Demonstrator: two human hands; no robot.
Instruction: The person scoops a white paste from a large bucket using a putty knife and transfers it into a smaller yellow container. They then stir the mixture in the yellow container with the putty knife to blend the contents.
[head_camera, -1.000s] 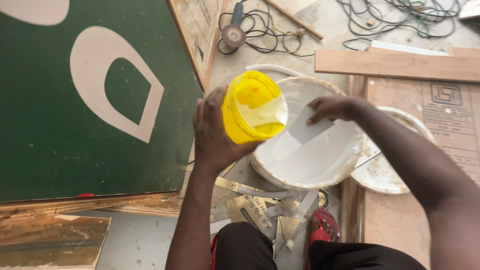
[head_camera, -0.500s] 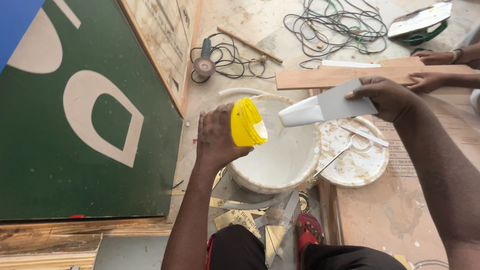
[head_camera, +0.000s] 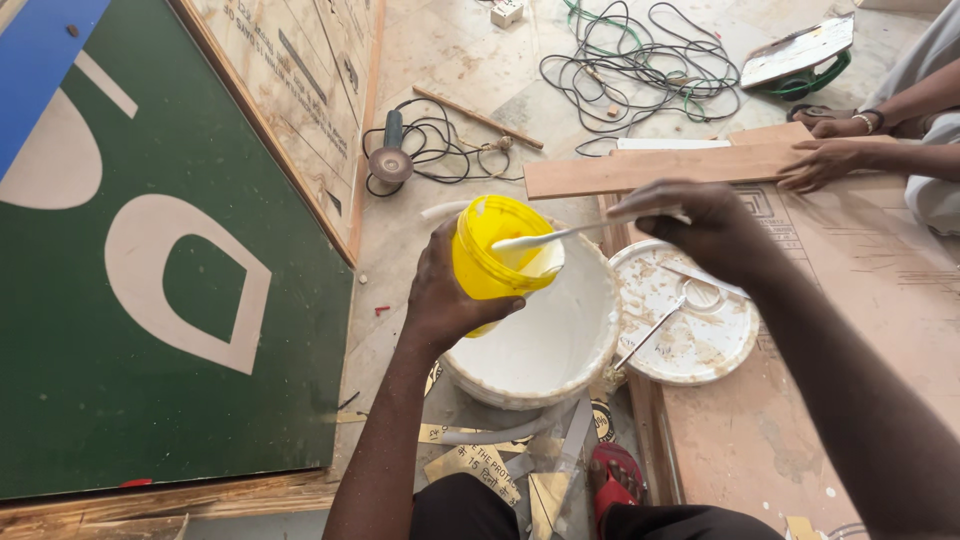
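Scraper (head_camera: 560, 235) now in yellow tub (head_camera: 495, 255) — blade tip hidden

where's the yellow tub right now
In the head view, the yellow tub is at centre, held in the left hand above the white bucket, just left of the round lid.

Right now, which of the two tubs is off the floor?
The small yellow tub, gripped in the left hand and tilted over the big white bucket, which sits on the floor.
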